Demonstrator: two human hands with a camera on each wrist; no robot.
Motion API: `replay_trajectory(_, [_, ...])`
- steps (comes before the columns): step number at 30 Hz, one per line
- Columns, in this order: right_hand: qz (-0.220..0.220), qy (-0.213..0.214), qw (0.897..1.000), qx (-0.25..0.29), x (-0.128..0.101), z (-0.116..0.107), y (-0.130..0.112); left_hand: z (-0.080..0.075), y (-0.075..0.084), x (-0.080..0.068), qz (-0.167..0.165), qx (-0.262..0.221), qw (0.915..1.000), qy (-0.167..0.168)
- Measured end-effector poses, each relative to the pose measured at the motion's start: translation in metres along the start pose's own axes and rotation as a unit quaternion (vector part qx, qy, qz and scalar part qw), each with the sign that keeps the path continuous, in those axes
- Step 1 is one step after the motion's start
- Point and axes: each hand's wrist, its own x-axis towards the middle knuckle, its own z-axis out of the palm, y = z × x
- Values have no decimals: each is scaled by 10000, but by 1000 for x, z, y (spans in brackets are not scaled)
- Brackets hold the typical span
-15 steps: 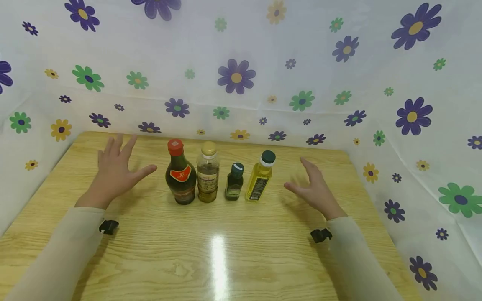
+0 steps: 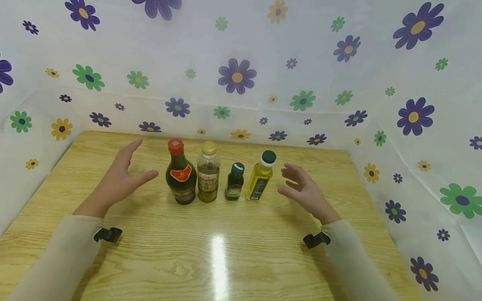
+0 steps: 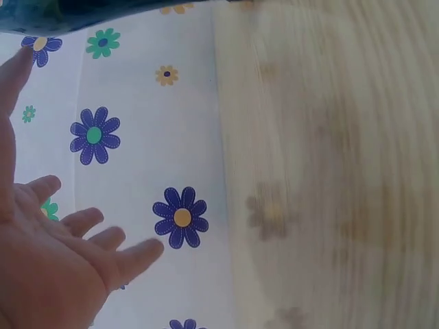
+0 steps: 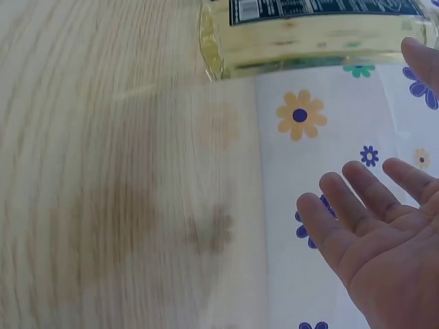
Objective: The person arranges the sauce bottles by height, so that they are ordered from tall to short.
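Four bottles stand in a row on the wooden table [image 2: 226, 259]: a dark bottle with a red cap [image 2: 180, 173], a clear bottle with a gold cap [image 2: 208, 172], a small dark green bottle [image 2: 235, 182] and a yellow oil bottle with a green cap [image 2: 260, 176]. My left hand [image 2: 122, 175] hovers left of the red-capped bottle, fingers straight, holding nothing; it also shows as the left hand [image 3: 62, 267]. My right hand [image 2: 301, 190] hovers right of the oil bottle, fingers loosely curved, empty. The right wrist view shows the right hand [image 4: 374, 247] below the oil bottle [image 4: 309, 34].
A white sheet with printed flowers [image 2: 237, 77] walls in the table at the back and both sides. Bare wood lies in front of the bottles, with a bright glare spot [image 2: 218, 259].
Both hands have moved inward toward the bottles. The left hand has turned edge-on with its thumb toward the red-capped bottle, and the right hand's fingers have curved a little.
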Motion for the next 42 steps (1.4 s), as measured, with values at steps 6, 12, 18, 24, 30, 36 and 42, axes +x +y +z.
replay_trajectory(6, [-139,-106,9997,180,-2,12,-12,6,3,-6,257,-703,9967,-323])
replay_trajectory(12, [-249,-77,9994,232,2,23,-14,15,10,-9,807,-1174,9890,-406])
replay_trajectory(18, [-512,39,9981,333,7,33,-12,27,21,-11,962,-1292,9855,-529])
replay_trajectory(24, [-572,35,9974,429,9,41,-14,34,41,-17,924,-1461,9834,-545])
replay_trajectory(30, [-498,105,9978,431,10,46,-17,41,49,-18,997,-1508,9826,-423])
replay_trajectory(36, [-455,138,9976,502,12,50,-16,54,29,-11,840,-1338,9871,-256])
replay_trajectory(42, [-359,172,9982,454,13,52,-18,60,32,-10,784,-1352,9876,-131])
